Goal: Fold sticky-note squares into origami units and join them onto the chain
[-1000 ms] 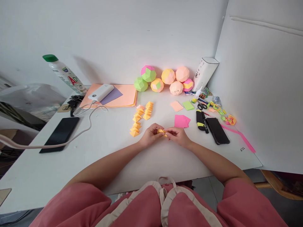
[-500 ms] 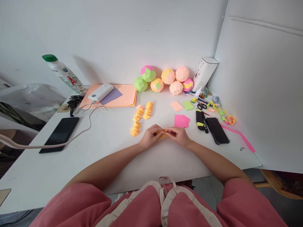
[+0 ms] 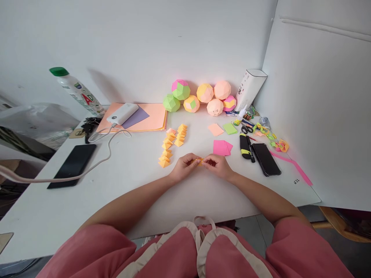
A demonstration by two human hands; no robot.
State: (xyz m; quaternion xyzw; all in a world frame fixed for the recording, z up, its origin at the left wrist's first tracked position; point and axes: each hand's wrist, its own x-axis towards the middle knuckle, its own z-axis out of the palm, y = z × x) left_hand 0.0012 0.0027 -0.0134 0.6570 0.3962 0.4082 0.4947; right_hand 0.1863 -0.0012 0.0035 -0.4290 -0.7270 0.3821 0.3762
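Folded paper work at a white table [image 3: 199, 204]. The orange paper piece [image 3: 200, 162] lies between the two hands, near the middle of the table; the fingers cover most of it, so its folds cannot be made out, nor whether it touches the tabletop. The left hand [image 3: 184, 167] pinches it between thumb and fingers; the right hand [image 3: 217, 166] grasps its other side with the fingertips, the remaining fingers curled and partly hidden. A pale cable [image 3: 72, 179] is cut off at the left margin. Small items in the colourful cluster [image 3: 265, 132] overlap and are hard to distinguish. Pointed, creased orange units [image 3: 165, 153] stand in two rows beyond the left hand; flat, matte pink sheets [image 3: 220, 148] lie just beyond the right. Faceted paper balls [image 3: 205, 93] sit along the wall. White tabletop extends from the forearms to the near edge.
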